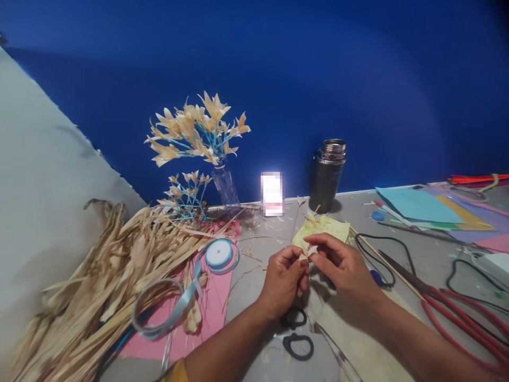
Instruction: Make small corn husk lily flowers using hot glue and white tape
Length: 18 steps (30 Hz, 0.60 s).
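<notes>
Between my two hands is a small pale flower (309, 252) that looks made of dried husk. My left hand (285, 277) pinches its lower end between thumb and fingers. From the right, my right hand (342, 263) has thumb and fingertips closed on a petal. Just beyond the hands lies a crumpled yellow paper (336, 229) with husk scraps on it. Below my left hand rest black-handled scissors (299, 346), partly hidden. On the left stands a clear bottle (225, 183) holding husk flowers (199, 124) on light blue stems.
Dried corn husks (79, 297) heap at the left, beside pink paper (217, 318), a blue ribbon spool (219, 253) and a tape roll (149, 334). A dark flask (327, 178) stands at the back. Red-handled shears (457, 313) and coloured sheets (417, 204) lie right.
</notes>
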Each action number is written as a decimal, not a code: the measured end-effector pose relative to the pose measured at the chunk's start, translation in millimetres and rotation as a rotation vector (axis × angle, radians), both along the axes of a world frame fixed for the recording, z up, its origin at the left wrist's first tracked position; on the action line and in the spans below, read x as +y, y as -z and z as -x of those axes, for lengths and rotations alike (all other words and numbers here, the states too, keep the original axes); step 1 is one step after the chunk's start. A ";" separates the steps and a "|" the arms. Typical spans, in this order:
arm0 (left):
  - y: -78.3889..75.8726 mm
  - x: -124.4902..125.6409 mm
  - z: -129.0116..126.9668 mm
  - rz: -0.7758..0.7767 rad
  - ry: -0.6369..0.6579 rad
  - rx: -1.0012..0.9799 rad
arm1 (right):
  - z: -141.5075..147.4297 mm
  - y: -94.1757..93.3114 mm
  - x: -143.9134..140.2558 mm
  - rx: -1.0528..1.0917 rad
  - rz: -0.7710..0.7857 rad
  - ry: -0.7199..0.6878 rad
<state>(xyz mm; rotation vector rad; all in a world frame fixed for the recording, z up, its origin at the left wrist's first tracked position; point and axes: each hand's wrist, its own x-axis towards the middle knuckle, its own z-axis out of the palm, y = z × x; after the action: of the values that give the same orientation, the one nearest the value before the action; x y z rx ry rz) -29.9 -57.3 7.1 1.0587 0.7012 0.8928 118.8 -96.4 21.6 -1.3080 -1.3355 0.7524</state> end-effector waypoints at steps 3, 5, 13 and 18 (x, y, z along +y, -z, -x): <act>0.4 -0.3 1.1 0.011 0.015 -0.011 | -2.5 -2.2 0.7 0.058 0.016 -0.092; 0.0 0.1 1.8 0.010 0.020 -0.012 | -4.4 -3.2 2.4 0.077 -0.002 -0.112; -5.0 -0.9 4.5 0.014 0.045 0.011 | -4.7 -1.8 5.2 0.144 -0.006 -0.113; -8.8 -3.0 5.2 0.018 0.076 0.024 | -2.8 -3.8 3.3 0.222 0.036 -0.143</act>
<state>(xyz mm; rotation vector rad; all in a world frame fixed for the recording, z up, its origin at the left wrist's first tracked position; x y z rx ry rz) -35.0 -60.3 15.9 1.0745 0.6834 0.8086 121.5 -93.1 25.5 -1.1290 -1.2495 0.9948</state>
